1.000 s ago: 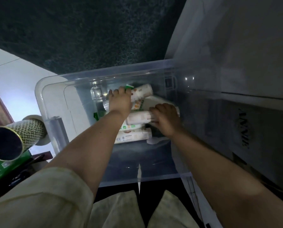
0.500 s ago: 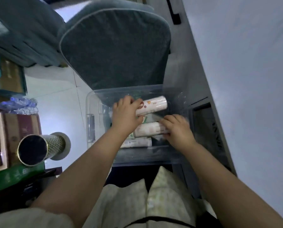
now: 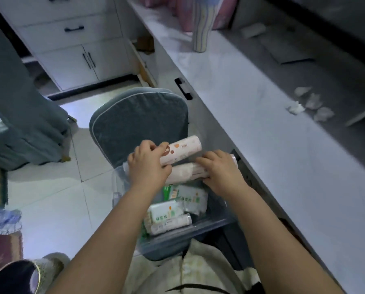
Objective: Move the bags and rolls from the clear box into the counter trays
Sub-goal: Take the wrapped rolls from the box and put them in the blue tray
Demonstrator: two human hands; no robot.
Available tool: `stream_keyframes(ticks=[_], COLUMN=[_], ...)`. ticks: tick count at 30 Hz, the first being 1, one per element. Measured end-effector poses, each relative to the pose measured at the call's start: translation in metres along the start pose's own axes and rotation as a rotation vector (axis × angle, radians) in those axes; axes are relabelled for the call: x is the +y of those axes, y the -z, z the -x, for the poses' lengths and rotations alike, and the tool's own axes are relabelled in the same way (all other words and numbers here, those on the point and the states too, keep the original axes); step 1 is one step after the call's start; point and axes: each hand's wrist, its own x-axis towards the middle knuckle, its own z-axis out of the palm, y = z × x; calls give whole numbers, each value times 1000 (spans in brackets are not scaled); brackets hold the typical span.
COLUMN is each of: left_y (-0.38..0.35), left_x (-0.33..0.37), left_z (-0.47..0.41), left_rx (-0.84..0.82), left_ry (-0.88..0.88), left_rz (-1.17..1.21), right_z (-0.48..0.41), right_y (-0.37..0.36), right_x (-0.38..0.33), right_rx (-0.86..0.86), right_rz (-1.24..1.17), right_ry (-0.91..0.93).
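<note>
The clear box [image 3: 198,232] sits on a grey-blue padded chair in front of me. My left hand [image 3: 147,164] grips a white roll with orange dots [image 3: 183,150], lifted above the box. My right hand [image 3: 222,169] grips a second pale roll [image 3: 188,174] just below it, also raised over the box. Inside the box lie white-and-green bags [image 3: 185,195] and another small roll [image 3: 173,224].
A long white counter [image 3: 262,145] runs along my right, with a striped vase [image 3: 201,24], crumpled tissues [image 3: 310,107] and a grey tray area [image 3: 304,49]. The padded chair back [image 3: 139,117] rises behind the box. White cabinets [image 3: 75,49] stand at the far left.
Both hands have lifted their rolls up out of the box. My view has tilted up, bringing the counter and cabinets into sight.
</note>
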Motion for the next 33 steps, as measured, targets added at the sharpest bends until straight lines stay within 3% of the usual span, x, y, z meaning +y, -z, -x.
stream_keyframes(ticks=[7, 12, 24, 33], left_y=[5, -5, -16, -29], left_x=[-15, 17, 167, 313], left_z=[29, 63, 181, 387], left_rx=[-108, -235, -295, -349], left_ry=[-170, -352, -868, -1228], left_rz=[74, 108, 165, 279], right_z=[89, 165, 350, 583], right_y=[-15, -26, -4, 3], right_x=[-57, -90, -115, -140], right_rx=[-21, -15, 188, 282], right_rz=[-23, -7, 60, 17], right_ry=[-311, -469, -912, -1314])
